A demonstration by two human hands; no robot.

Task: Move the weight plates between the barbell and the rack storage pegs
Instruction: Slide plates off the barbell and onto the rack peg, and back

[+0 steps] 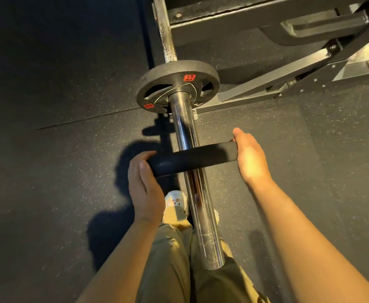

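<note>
We hold a black weight plate (pixel 192 158) edge-on between both hands, threaded on the chrome barbell sleeve (pixel 188 149), roughly midway along its visible length. The left hand (pixel 144 184) wraps its fingers round the left rim of the plate; the right hand (pixel 251 158) lies flat against the right rim with fingers straight, pressing rather than curling. Together the two hands clamp the plate from opposite sides.

Beyond our hands, further along the sleeve, a second plate with red labels (pixel 177 86) sits seated against the collar. Nearer to us than the hands, the free sleeve end (pixel 213 259) is bare; no clip or collar lock is visible on it. The rack frame (pixel 288 84) lies beyond and to the right of the right hand; no storage pegs can be made out in this view.

Progress, as a judgement: we are mid-transfer on one plate. We cannot tell from this moment whether the held plate is going on towards the seated plate or coming off towards the free end. If loading, what remains is to push it flush against the labelled plate. If unloading, what remains is to draw it clear of the sleeve end, carry it to a peg, then repeat for the seated plate. Either way, at least one plate is on the bar and the transfer is not complete
</note>
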